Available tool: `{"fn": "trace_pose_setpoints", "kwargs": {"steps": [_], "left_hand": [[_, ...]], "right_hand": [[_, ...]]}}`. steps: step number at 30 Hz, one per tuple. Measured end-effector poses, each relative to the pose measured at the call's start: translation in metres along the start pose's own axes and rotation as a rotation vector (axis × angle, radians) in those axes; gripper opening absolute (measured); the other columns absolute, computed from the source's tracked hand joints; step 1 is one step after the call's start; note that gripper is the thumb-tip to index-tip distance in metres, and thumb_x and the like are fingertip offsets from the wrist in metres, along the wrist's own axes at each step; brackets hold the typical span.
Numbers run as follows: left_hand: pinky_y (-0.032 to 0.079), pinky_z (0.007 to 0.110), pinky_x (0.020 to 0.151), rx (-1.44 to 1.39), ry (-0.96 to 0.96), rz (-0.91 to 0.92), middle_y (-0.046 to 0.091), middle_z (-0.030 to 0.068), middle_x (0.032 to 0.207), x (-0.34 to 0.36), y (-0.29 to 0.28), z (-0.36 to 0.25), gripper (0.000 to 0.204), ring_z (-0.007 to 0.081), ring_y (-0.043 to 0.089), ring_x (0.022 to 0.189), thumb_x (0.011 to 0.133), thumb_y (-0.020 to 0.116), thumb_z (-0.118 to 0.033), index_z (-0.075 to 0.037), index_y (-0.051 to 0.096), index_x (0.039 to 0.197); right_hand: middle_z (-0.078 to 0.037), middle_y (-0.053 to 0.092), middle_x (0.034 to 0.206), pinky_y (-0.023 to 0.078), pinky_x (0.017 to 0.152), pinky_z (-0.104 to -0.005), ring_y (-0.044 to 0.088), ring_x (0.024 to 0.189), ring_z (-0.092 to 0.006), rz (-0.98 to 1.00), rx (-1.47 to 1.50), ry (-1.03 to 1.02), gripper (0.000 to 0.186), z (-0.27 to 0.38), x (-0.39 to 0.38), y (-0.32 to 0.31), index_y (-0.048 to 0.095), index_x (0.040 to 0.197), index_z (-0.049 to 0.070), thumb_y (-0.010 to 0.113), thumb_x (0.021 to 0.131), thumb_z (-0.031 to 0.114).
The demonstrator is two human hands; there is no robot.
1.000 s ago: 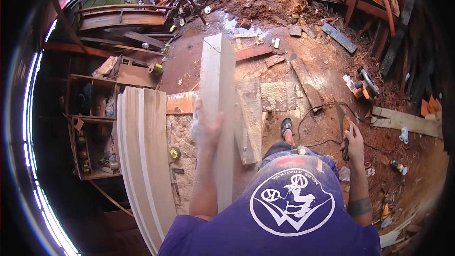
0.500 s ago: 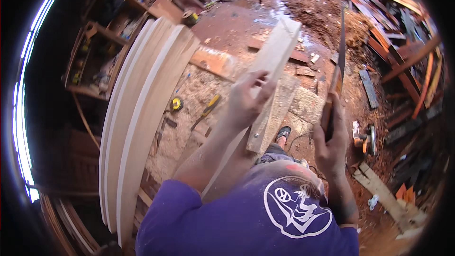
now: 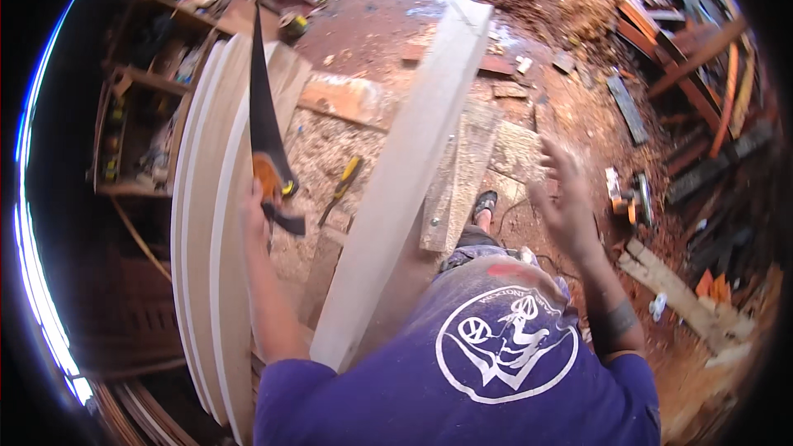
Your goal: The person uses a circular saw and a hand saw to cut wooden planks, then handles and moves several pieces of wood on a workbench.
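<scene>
My left hand (image 3: pixel 258 213) grips the wooden handle of a hand saw (image 3: pixel 269 99), its dark blade pointing up beside the stack of pale boards (image 3: pixel 198 231). A long pale beam (image 3: pixel 396 182) lies diagonally between my hands, over a lower dusty board (image 3: pixel 443 215). My right hand (image 3: pixel 560 198) is right of the beam, fingers apart and empty, slightly blurred. A yellow-and-black handled tool (image 3: pixel 348 175) lies in the sawdust between the saw and the beam.
A wooden shelf unit (image 3: pixel 116 132) with small items stands at the left. A power tool (image 3: pixel 632 198) sits on the ground at right, near a broken plank (image 3: pixel 677 297). Scrap timber (image 3: pixel 694 74) is heaped at the upper right. My foot (image 3: pixel 484 206) shows below.
The saw has passed from my right hand to my left, which has left the beam and moved leftward. My right hand has opened. The beam now leans diagonally, and the view has turned.
</scene>
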State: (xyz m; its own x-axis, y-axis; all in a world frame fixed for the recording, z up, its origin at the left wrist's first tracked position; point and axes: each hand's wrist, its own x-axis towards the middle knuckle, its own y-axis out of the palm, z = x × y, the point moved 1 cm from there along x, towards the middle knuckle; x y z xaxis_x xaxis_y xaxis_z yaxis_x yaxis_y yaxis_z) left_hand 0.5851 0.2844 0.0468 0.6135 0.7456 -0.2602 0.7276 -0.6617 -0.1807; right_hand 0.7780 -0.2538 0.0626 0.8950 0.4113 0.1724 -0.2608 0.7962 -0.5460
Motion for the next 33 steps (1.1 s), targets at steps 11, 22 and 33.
{"fn": "trace_pose_setpoints", "kwargs": {"steps": [11,22,33], "left_hand": [[0.056,0.034,0.059,-0.001,-0.425,0.276,0.067,0.0068,0.093,0.048,-0.019,0.163,0.029,0.0201,0.063,0.069,0.107,0.053,-0.033,-0.008,0.06,0.12],[0.052,0.038,0.083,0.963,0.088,-0.057,0.071,0.0121,0.099,0.088,-0.008,0.089,0.035,0.0216,0.066,0.092,0.101,0.062,-0.03,0.003,0.068,0.108],[0.053,0.04,0.078,0.382,1.856,0.912,0.066,0.0201,0.106,-0.219,0.303,-0.252,0.041,0.0247,0.062,0.088,0.094,0.073,-0.018,0.014,0.063,0.118]], "right_hand": [[-0.02,0.073,0.108,0.055,0.089,-0.0385,0.071,0.101,-0.0308,-0.076,-0.132,1.149,0.04,-0.347,-0.356,-0.035,0.068,0.123,0.0,0.064,0.093,0.027],[-0.018,0.063,0.071,0.051,0.064,-0.0476,0.063,0.062,-0.035,-0.073,-0.16,1.106,0.023,-0.325,-0.398,0.019,0.068,0.098,-0.004,0.063,0.09,0.017],[-0.011,0.059,0.104,0.045,0.084,-0.0312,0.054,0.092,-0.0185,-0.617,-0.519,-0.402,0.03,0.077,-0.155,-0.239,0.062,0.121,-0.006,0.054,0.1,0.014]]}}
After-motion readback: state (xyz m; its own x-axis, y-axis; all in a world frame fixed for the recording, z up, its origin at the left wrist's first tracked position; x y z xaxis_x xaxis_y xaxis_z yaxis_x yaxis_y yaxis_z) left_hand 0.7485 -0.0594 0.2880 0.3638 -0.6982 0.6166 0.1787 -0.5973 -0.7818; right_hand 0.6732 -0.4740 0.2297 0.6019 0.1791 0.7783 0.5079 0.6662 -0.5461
